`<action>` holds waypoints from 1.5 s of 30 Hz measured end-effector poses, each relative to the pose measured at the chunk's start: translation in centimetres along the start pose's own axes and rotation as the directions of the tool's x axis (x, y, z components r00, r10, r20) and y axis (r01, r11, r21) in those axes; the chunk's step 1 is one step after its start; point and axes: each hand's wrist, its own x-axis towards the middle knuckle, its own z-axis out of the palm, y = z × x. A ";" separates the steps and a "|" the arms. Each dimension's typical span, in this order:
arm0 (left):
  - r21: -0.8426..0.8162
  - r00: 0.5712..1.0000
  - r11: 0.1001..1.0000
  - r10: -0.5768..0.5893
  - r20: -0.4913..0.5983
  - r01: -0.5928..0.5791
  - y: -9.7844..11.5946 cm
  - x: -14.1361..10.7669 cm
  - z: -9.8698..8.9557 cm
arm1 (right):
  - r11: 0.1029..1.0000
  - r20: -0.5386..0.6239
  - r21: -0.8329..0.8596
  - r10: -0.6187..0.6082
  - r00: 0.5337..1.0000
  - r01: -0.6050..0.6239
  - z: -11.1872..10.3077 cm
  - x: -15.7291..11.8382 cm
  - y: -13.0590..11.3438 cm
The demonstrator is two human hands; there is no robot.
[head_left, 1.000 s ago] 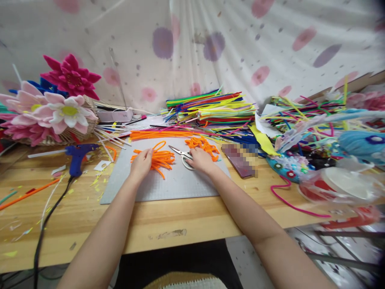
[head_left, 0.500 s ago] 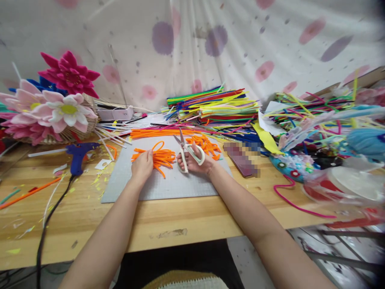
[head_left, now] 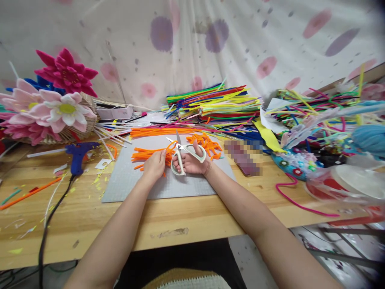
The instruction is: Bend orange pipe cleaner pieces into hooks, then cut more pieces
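Note:
My right hand [head_left: 194, 161] holds scissors [head_left: 179, 147] with white handles, thumb and fingers through the loops. Their blades stand apart and point away from me. My left hand [head_left: 154, 165] is closed, pinching a looped orange pipe cleaner [head_left: 171, 145] close by the blades; whether the loop lies between them I cannot tell. Under and behind that hand lies a bundle of orange pipe cleaners [head_left: 141, 153], partly hidden. A heap of short, bent orange pieces [head_left: 210, 145] lies beyond my right hand. Both hands are over a grey cutting mat [head_left: 120, 188].
Left stand a blue glue gun [head_left: 77, 157] with a black cord and several felt-like flowers [head_left: 67, 109]. Stacks of coloured pipe cleaners [head_left: 216, 102] line the back. To the right are a dark flat object [head_left: 240, 158], partly blurred out, and a plastic-wrapped tub [head_left: 355, 182].
My left hand has moved right, from the bundle to beside the scissors, bringing a looped pipe cleaner. The scissors have turned slightly and shifted a little left and down, blades still apart.

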 end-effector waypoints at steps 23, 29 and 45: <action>-0.009 0.998 0.999 0.046 0.052 -0.046 0.0 0.3 0.8 | 0.953 0.166 0.299 -0.104 0.981 0.051 -0.7 0.8 0.3; -0.013 0.998 0.999 0.046 0.042 -0.045 -0.1 0.2 0.9 | 0.964 0.091 0.263 -0.062 0.994 0.036 -0.8 1.0 0.2; 0.169 0.951 0.962 0.245 -0.190 -0.214 -4.9 1.0 -1.9 | 0.086 -0.417 -0.894 -0.521 0.745 -0.440 -1.1 -2.0 -1.7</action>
